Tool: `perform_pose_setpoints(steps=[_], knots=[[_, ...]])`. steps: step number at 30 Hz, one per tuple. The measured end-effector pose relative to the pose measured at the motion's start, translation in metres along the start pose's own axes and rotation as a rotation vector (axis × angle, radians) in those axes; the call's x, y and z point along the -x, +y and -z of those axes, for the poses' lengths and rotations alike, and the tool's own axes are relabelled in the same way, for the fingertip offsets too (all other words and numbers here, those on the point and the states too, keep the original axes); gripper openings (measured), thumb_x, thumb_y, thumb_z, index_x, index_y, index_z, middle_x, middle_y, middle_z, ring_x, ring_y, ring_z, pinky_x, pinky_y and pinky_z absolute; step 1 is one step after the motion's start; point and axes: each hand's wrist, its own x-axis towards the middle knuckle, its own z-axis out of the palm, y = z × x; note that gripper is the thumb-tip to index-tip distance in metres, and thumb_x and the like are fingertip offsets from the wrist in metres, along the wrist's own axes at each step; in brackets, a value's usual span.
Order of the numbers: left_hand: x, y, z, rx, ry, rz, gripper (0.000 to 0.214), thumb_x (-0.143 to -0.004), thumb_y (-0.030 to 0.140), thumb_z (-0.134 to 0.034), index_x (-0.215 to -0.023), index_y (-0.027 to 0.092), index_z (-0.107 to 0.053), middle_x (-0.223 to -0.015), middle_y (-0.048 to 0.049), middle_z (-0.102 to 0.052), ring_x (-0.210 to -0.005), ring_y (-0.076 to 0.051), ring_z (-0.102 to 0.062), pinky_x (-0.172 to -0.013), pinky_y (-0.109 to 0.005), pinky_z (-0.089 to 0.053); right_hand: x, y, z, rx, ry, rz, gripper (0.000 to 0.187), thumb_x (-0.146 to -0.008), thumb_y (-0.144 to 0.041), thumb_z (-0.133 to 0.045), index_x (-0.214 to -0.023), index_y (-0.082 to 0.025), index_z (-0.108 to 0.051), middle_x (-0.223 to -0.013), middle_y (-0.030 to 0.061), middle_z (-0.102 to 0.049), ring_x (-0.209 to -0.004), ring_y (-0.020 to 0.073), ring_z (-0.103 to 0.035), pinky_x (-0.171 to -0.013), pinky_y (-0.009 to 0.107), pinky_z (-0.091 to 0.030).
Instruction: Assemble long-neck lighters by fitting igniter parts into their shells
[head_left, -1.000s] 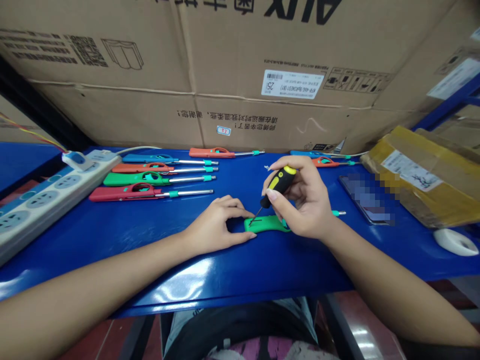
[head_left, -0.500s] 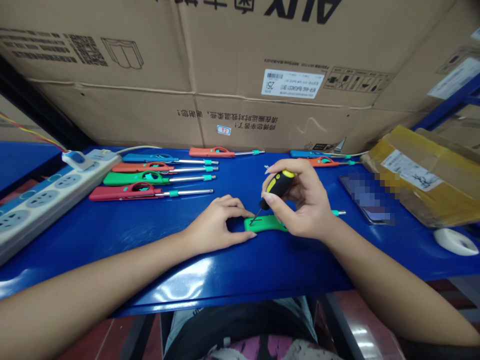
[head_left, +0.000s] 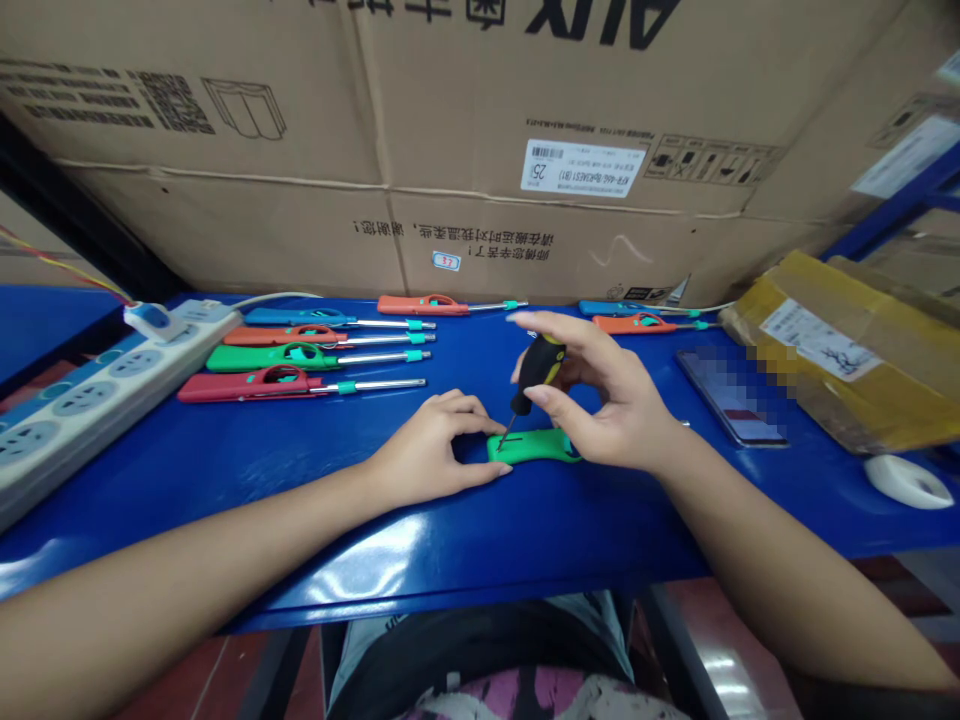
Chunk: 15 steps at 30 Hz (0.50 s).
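Green lighter [head_left: 534, 446]: near centre. Left hand [head_left: 431, 450]: clamped on its left end. Right hand [head_left: 615, 405]: clamped on screwdriver [head_left: 535, 375], tip at same end; best turned under steady downward pressure.

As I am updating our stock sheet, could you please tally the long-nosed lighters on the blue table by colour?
Blue lighters: 2
Orange lighters: 3
Green lighters, including the one under the screwdriver: 2
Red lighter: 1
Total: 8
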Motion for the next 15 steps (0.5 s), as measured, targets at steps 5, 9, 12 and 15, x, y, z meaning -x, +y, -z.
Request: perform_pose_setpoints(steps=[5, 9, 12, 15], knots=[[-0.0007, 0.0002, 0.0012, 0.002, -0.009, 0.012, 0.031, -0.081, 0.040, -0.079, -0.107, 0.021, -0.075, -0.097, -0.0037, -0.069, -0.090, -0.021, -0.062, -0.091, -0.039, -0.047, -0.0012, 0.0072, -0.0001, 0.090, 0.087, 0.039, 0.044, -0.092, -0.035, -0.067, -0.134, -0.025, -0.056, -0.123, 0.0072, -0.067, -0.085, 0.0171, -0.068, -0.072, 0.030, -0.060], [-0.0008, 0.0007, 0.0013, 0.003, -0.017, 0.019, 0.032, -0.081, 0.040, -0.079, -0.106, 0.021, -0.075, -0.096, -0.0038, -0.069, -0.090, -0.020, -0.062, -0.090, -0.039, -0.048, -0.0021, 0.0064, 0.0001, -0.081, 0.007, 0.009, 0.044, -0.100, -0.030, -0.052, -0.143, -0.025, -0.048, -0.125, 0.0085, -0.066, -0.088, 0.0172, -0.070, -0.076, 0.033, -0.061], [-0.0002, 0.0012, 0.0009, 0.008, -0.008, 0.007, 0.032, -0.081, 0.039, -0.079, -0.106, 0.020, -0.075, -0.097, -0.0039, -0.069, -0.091, -0.020, -0.063, -0.092, -0.039, -0.047, -0.0022, 0.0064, 0.0003, 0.075, 0.121, 0.065, 0.041, -0.089, -0.033, -0.072, -0.127, -0.025, -0.062, -0.112, 0.0051, -0.071, -0.085, 0.0176, -0.069, -0.079, 0.032, -0.060], [-0.0001, 0.0016, 0.0015, 0.010, -0.012, 0.012, 0.032, -0.081, 0.039, -0.079, -0.106, 0.020, -0.075, -0.097, -0.0040, -0.069, -0.091, -0.020, -0.062, -0.091, -0.039, -0.048, -0.0025, 0.0048, 0.0011, 0.065, 0.075, 0.073, 0.045, -0.097, -0.034, -0.060, -0.140, -0.025, -0.053, -0.124, 0.0081, -0.068, -0.096, 0.0199, -0.069, -0.088, 0.037, -0.059]])
